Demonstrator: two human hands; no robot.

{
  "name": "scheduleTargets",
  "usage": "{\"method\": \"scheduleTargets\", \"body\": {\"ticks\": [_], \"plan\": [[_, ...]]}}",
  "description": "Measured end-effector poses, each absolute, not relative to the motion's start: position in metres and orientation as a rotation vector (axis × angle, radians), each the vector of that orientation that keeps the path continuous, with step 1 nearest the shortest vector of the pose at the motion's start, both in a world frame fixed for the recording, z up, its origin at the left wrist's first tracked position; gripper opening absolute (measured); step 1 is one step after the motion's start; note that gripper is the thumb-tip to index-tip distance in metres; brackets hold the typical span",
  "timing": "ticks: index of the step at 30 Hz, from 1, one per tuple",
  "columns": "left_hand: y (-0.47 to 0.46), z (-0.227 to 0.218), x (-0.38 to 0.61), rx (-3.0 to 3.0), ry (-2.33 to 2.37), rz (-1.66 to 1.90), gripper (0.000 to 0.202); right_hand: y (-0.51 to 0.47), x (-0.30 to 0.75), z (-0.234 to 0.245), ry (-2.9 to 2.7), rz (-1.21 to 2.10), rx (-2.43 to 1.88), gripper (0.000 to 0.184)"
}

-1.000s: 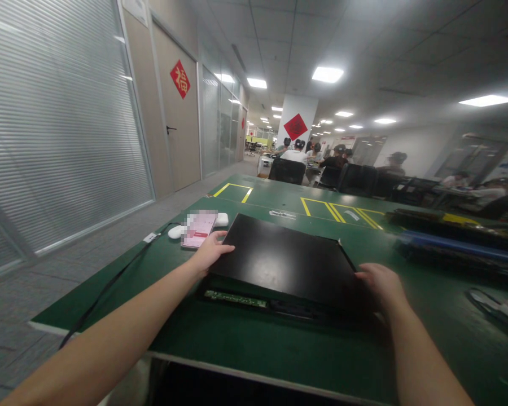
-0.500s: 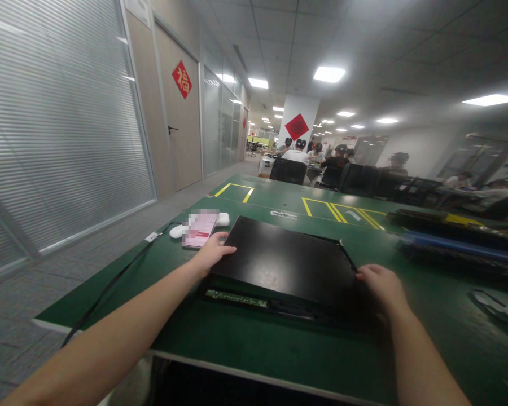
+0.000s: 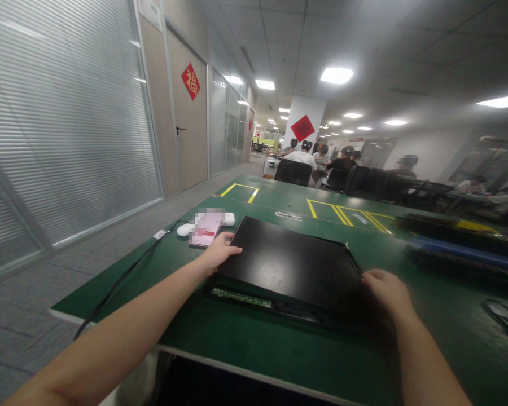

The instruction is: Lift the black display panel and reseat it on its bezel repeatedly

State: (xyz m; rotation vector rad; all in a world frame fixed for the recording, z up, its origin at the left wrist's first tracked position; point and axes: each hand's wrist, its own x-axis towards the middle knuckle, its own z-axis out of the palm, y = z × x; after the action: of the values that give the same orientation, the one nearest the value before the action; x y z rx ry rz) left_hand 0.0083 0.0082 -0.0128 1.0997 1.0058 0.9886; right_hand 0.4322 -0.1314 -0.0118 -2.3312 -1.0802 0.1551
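From the head camera we see a black panel (image 3: 294, 262) lying flat near the front edge of the green bench (image 3: 279, 349), about midway along it. A thin circuit strip (image 3: 241, 297) is exposed along its near side.

The left hand (image 3: 218, 252) pinches the panel's left edge, with the thumb on top. The right hand (image 3: 387, 290) rests at the near right corner. Its fingers curl out of sight, so we cannot tell whether it grips or only touches.

We judge the panel thin, stiff and fairly light, but fragile. It would likely bend or crack if lifted by one corner, and the glossy face looks slippery. The two short edges seem the safest hold, away from the strip.

A phone (image 3: 205, 225) lies just beyond the left hand, its screen blurred, with a white device (image 3: 228, 219) behind it. A cable (image 3: 122, 276) runs off the bench's left edge. Dark stacked items (image 3: 457, 248) toward the right edge are too blurred to name. The panel's underside is hidden.
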Motion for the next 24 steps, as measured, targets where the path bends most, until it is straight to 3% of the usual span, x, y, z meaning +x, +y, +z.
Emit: {"method": "scheduleTargets", "body": {"ticks": [7, 13, 24], "plan": [[0.0, -0.006, 0.008, 1.11, 0.966, 0.992, 0.059, -0.13, 0.434, -0.012, -1.055, 0.172, -2.354, 0.019], [-0.001, 0.0, 0.009, 1.048, 0.986, 1.024, 0.04, -0.131, 0.431, -0.009, -1.016, 0.185, -2.31, 0.017], [0.009, -0.001, 0.002, 1.221, 0.989, 1.129, 0.032, -0.131, 0.431, -0.009, -0.948, 0.237, -2.291, 0.016]]}}
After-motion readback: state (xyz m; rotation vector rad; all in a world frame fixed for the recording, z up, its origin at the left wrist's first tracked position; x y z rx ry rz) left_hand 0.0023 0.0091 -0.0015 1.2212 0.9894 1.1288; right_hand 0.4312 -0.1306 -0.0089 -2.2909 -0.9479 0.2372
